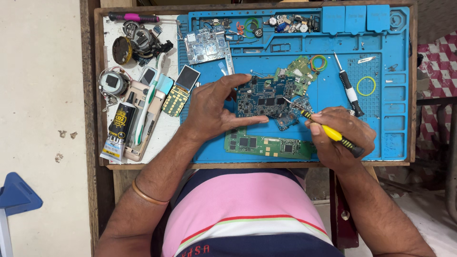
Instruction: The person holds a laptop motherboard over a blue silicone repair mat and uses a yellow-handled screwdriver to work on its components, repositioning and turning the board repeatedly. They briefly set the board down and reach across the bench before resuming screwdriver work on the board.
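At mid-frame the left hand point(209, 112) has its grip clamped on a dark blue board point(264, 96), thumb under the lower edge and forefinger along the top, holding it just above the blue mat point(395, 121). To the right, the right hand point(339, 135) has its grip closed on a yellow screwdriver point(328, 131), whose tip touches the board's right edge. A small blue board point(286, 121) lies just below that tip, and a long green board point(266, 144) lies beneath both hands. Another green board point(301, 71) sits behind, upper centre. A black-handled screwdriver point(350, 90) rests right of it, near a yellow band point(366, 85). At the left of the bench point(257, 165) lie a glue tube point(117, 133), a toothbrush point(147, 102) and a keypad phone point(181, 90).
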